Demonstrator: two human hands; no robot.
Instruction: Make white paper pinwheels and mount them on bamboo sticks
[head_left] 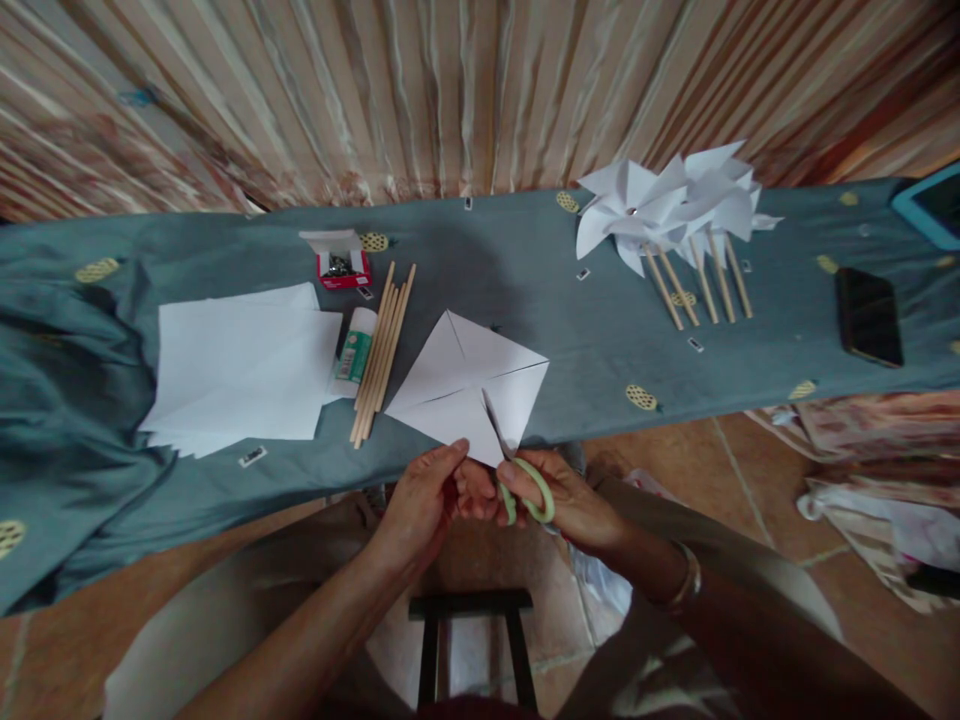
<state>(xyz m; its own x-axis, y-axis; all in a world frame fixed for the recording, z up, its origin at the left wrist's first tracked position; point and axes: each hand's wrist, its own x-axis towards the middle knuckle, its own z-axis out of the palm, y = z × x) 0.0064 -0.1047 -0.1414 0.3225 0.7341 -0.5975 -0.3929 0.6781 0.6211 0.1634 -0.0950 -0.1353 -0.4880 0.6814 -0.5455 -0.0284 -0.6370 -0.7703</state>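
A square sheet of white paper (457, 375) lies turned cornerwise at the table's front edge, with slits running from its corners toward the middle. My left hand (427, 495) pinches its near edge between thumb and fingers. In my right hand (574, 500) are scissors (534, 490) with light green handles, my fingers through the loops. Their blades lie in the paper near its right front corner and point toward its centre. The lower blade is hidden beneath the sheet.
Left of the sheet are wooden sticks (382, 355), a glue stick (355, 345), a red box of metal pins (343, 265) and a stack of white paper (240, 365). At the right lie paper pinwheels (667, 205), a phone (870, 315) and a blue-edged tablet (934, 208). A black stool (471, 606) stands below.
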